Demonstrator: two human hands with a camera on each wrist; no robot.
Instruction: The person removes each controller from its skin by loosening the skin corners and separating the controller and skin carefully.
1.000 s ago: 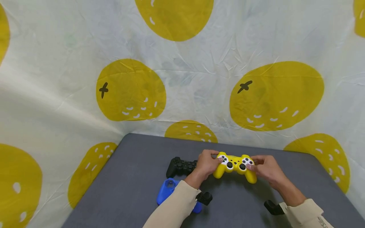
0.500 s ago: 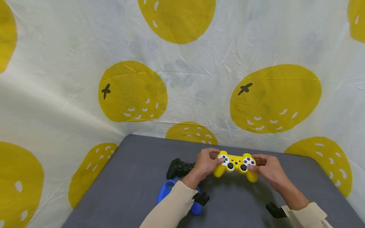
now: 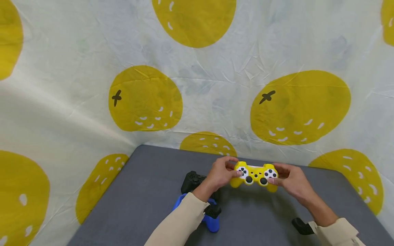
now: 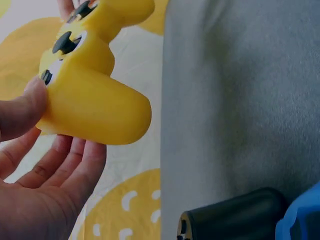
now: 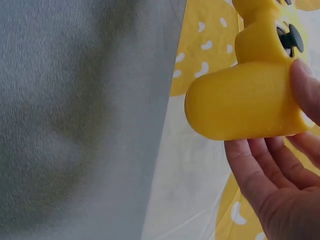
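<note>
Both hands hold up a yellow game controller [image 3: 255, 169] with white button areas and black thumbsticks, raised over the grey table. My left hand [image 3: 220, 173] pinches its left end, the thumb on the direction-pad side and the fingers behind. At the other end my right hand [image 3: 292, 179] grips it, with its thumb by the round buttons. In the left wrist view the controller's yellow handle [image 4: 105, 110] points away from the palm. The right wrist view shows the other handle [image 5: 240, 102] above the curled fingers.
A black game controller [image 3: 191, 181] lies on the grey table [image 3: 147, 181], partly behind the left forearm. Nearer, a blue controller-shaped piece [image 3: 211, 222] is mostly covered by the left sleeve. A white curtain [image 3: 212, 99] with yellow fruit prints hangs behind the table.
The yellow controller tilts slightly, its handles looking shorter now. Both hands keep their hold. The left forearm has shifted a little left, covering more of the black and blue things.
</note>
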